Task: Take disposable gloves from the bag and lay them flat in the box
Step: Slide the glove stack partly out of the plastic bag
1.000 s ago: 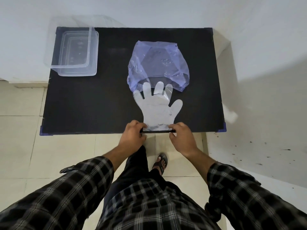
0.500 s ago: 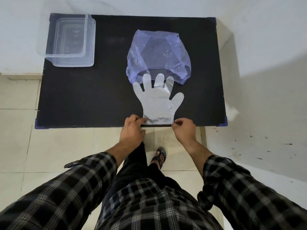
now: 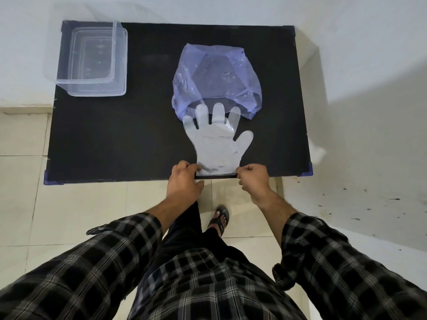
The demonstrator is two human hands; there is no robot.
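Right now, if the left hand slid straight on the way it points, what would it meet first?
Probably the glove, whose cuff the left hand pinches; beyond that, the purple bag. Depth is hard to judge.

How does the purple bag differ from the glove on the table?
The bag is purple-tinted and puffed up; the glove is whitish and flat. No hand touches the bag; the left hand and right hand pinch the glove's cuff. Both are thin, see-through plastic on the black table.
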